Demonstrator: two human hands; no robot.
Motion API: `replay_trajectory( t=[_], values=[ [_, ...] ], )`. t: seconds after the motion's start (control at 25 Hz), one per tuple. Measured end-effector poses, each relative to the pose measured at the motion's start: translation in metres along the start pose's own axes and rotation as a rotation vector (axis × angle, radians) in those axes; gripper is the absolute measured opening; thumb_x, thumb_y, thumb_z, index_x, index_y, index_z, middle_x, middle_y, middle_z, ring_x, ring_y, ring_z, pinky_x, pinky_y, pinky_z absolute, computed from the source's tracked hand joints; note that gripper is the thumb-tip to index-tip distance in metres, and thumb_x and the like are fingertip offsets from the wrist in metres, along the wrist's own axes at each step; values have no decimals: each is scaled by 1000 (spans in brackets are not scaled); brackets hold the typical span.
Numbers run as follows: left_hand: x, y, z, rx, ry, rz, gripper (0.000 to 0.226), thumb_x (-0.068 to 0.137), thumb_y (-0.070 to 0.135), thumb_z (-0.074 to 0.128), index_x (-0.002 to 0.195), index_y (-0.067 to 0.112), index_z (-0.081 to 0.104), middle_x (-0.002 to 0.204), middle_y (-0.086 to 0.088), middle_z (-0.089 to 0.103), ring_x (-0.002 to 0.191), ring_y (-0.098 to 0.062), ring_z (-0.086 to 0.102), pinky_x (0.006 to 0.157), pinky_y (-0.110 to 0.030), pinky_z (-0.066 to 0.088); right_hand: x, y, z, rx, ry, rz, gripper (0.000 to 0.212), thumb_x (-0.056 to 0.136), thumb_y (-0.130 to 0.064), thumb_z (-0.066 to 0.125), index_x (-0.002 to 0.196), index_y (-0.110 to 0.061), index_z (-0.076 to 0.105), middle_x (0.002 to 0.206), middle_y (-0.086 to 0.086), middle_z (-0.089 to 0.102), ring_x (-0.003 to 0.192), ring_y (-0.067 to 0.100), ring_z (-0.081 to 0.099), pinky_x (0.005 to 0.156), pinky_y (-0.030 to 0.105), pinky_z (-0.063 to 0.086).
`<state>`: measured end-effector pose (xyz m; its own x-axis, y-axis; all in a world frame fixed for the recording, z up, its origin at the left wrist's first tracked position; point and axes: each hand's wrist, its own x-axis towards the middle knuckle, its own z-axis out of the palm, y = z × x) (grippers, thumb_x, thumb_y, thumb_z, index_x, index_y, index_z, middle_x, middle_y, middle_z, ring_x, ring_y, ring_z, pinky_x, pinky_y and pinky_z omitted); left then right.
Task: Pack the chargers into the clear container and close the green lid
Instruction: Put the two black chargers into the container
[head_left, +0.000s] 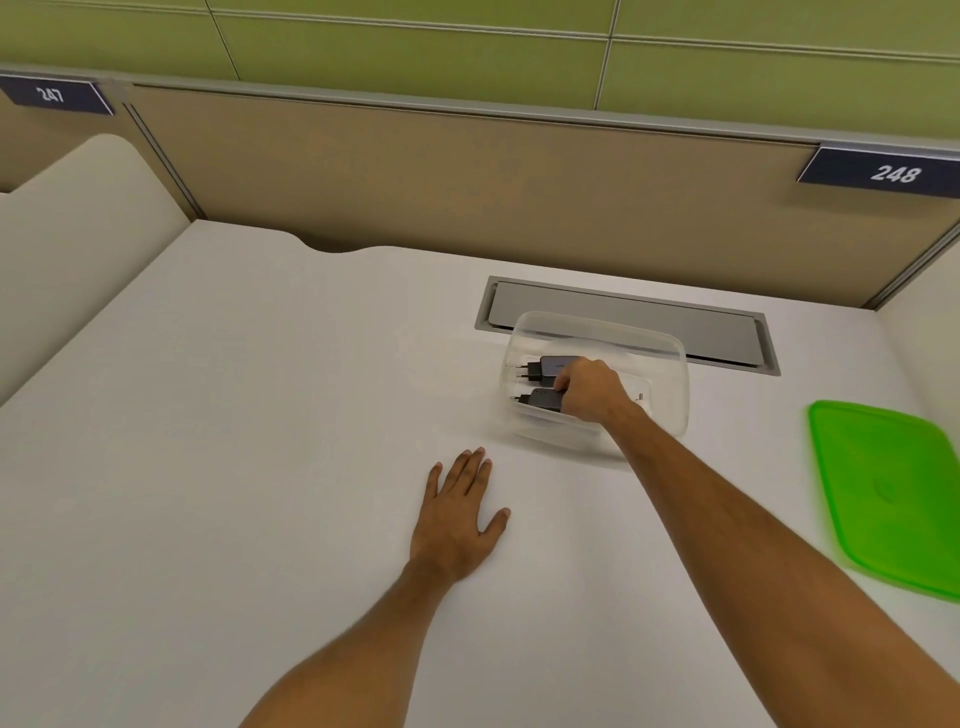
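Observation:
A clear container (670, 364) stands on the white desk, right of centre. Inside it lie two dark chargers with their plug pins pointing left: one at the back (545, 368) and one nearer me (543, 399). My right hand (592, 392) reaches into the container and its fingers close on the nearer charger. My left hand (460, 512) lies flat on the desk, fingers spread, in front and to the left of the container. The green lid (883, 488) lies flat on the desk at the right edge, apart from the container.
A grey cable hatch (623, 317) is set into the desk just behind the container. A beige partition (467, 176) with number plates 247 and 248 runs along the back. A cream side panel (78, 218) rises at the left.

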<state>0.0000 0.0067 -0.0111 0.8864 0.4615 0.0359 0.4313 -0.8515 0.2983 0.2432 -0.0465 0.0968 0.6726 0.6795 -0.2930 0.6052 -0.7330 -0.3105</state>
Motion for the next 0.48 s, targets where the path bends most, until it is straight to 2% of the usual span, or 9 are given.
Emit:
replay_trajectory(
  t=[0.2,0.36,0.48],
  values=[
    [0,0,0,6,-9,2,71,92,57,26,150,17,22,158,2,16,145,-10,6,116,-41,2,-1,0,-12,54,-3,1,27,74,-10,72,101,-10,71,104,8,71,91,25,62,74,28,48],
    [-1,0,0,8,-3,10,70,92,56,28,149,16,25,158,2,19,145,-11,9,116,-41,3,-11,8,-31,159,231,16,17,79,-8,59,89,-9,73,93,8,74,90,29,65,76,32,54],
    [-1,0,0,11,-3,11,70,91,55,29,148,15,27,157,1,20,145,-10,10,116,-41,3,-24,22,-44,142,394,51,22,82,-8,53,84,-12,74,86,3,74,85,24,66,75,26,50]
  ],
)
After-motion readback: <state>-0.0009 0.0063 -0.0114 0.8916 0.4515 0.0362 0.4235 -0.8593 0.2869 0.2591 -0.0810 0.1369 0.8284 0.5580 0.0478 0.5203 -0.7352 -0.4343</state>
